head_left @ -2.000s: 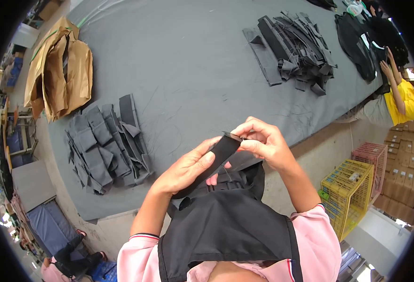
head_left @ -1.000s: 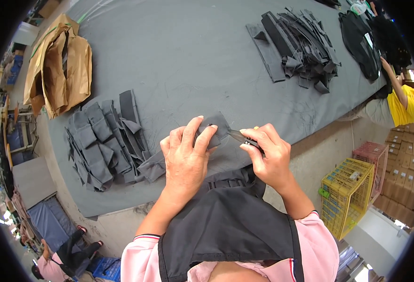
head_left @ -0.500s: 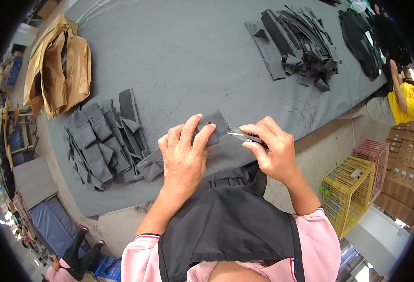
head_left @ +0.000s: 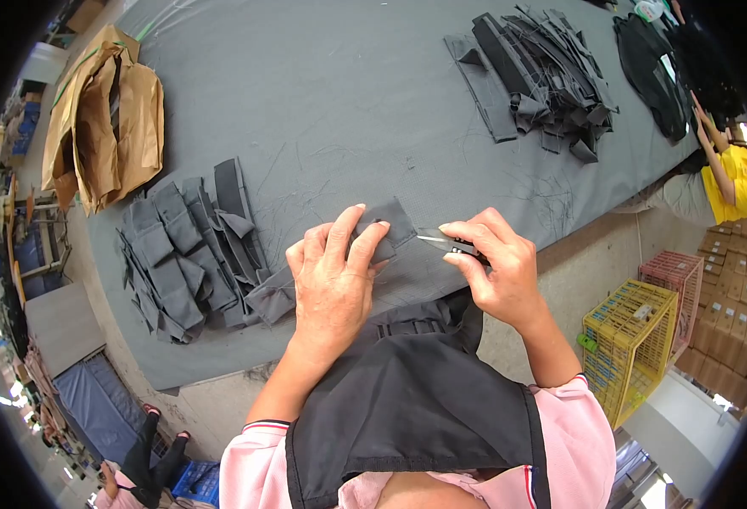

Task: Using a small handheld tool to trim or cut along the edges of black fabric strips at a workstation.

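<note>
Two hands meet over the near part of the tabletop [head_left: 331, 110]. The left hand [head_left: 333, 280] presses a dark grey strip [head_left: 399, 219] down with curled, slightly parted fingers, its squared end poking out past them. The right hand [head_left: 502, 263] pinches small snips [head_left: 435, 240] between thumb and forefinger, the blades a little apart and pointing at that end. For a clean cut, the end is probably best held flat and taut, the blades laid along the edge to catch stray thread without nicking the weave, and the left fingertips kept clear of the points. The strip looks like matte, closely woven cloth, stiff enough to hold a crease. The left pile [head_left: 183, 263] is blocky and folded; the right pile [head_left: 543, 76] is long, narrow and fraying. Fine threads [head_left: 284, 170] curl across the grey covering.
</note>
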The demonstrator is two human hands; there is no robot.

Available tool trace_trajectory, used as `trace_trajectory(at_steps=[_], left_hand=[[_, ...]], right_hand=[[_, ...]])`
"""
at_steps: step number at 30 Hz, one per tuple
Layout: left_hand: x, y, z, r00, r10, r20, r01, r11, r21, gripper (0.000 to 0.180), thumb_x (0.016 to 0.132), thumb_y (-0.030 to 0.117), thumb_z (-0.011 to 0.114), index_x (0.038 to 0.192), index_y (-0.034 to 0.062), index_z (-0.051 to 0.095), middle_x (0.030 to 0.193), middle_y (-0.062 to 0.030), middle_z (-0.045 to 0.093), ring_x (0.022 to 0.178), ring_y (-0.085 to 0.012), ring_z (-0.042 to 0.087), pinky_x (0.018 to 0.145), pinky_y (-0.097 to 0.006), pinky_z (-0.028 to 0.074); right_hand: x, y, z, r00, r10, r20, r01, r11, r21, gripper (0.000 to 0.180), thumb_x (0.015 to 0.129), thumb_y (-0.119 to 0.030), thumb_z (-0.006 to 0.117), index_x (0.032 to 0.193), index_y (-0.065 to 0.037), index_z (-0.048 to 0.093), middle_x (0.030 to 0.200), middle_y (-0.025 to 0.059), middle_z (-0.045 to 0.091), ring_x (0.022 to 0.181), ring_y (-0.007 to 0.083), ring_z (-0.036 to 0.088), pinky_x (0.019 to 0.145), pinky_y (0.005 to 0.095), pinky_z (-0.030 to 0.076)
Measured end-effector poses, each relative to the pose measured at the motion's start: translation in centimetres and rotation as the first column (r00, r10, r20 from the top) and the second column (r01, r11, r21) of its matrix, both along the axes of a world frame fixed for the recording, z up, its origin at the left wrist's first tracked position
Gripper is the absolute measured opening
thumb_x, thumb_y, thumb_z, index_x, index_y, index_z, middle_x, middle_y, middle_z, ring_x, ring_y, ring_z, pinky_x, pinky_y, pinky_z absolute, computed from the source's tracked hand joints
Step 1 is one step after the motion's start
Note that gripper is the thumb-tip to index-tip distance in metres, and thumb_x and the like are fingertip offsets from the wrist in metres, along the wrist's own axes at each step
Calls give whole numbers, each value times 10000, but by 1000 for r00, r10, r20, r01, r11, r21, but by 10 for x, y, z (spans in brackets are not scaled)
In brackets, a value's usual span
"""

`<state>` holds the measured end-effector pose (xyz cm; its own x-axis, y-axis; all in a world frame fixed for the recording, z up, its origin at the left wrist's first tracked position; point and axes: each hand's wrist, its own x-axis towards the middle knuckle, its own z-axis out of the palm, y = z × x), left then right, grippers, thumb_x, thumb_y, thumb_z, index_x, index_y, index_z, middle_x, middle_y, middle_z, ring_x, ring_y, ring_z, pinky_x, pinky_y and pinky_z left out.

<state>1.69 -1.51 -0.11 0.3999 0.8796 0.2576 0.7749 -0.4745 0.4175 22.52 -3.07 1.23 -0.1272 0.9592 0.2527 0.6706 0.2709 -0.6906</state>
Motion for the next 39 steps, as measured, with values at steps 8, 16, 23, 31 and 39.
trace_trajectory(at_steps=[8, 16, 23, 31, 39], left_hand=[[0, -1, 0, 1000, -9, 8, 9, 1000, -15, 537, 623, 118, 740, 1134, 151, 580, 1237, -41, 512, 1007, -211, 504, 846, -362, 344], [0, 0, 1, 1000, 8, 12, -8, 1000, -12, 521, 641, 123, 735, 1137, 138, 574, 1231, -45, 512, 1005, -213, 505, 838, -368, 343], [20, 4, 2, 912, -51, 406, 206, 914, -350, 960, 672, 77, 769, 1447, 157, 208, 1398, -172, 319, 1188, -316, 447, 963, -411, 322], [8, 4, -26, 290, 683, 670, 701, 325, -635, 460, 951, 262, 517, 1306, 21, 350, 1163, -136, 557, 943, -201, 610, 895, -352, 476], [9, 6, -19, 306, 675, 671, 570, 435, -697, 368, 984, 284, 437, 1232, 20, 371, 1008, -131, 600, 716, -161, 607, 635, -296, 523]], right_hand=[[-2, 2, 3, 999, 36, 33, -35, 999, -34, 265, 683, -66, 705, 939, -86, 639, 756, 47, 547, 572, 224, 557, 515, 330, 434], [-4, 2, -6, 995, -14, 102, 1, 992, 125, 279, 689, -65, 720, 952, -75, 629, 729, 37, 528, 561, 193, 536, 513, 304, 425], [-28, 26, -32, 545, -400, -737, -138, 824, -550, 159, 848, -155, 637, 794, -52, 529, 627, -53, 448, 530, 2, 377, 392, 192, 322], [-38, 58, -45, 350, -481, -804, -374, 716, -590, 160, 836, -175, 651, 797, -75, 533, 618, -51, 462, 447, 0, 326, 401, 188, 264], [-45, 22, -48, 748, -264, -610, 213, 965, -156, 183, 807, -51, 668, 951, -14, 561, 842, 26, 524, 630, 90, 526, 520, 239, 444]])
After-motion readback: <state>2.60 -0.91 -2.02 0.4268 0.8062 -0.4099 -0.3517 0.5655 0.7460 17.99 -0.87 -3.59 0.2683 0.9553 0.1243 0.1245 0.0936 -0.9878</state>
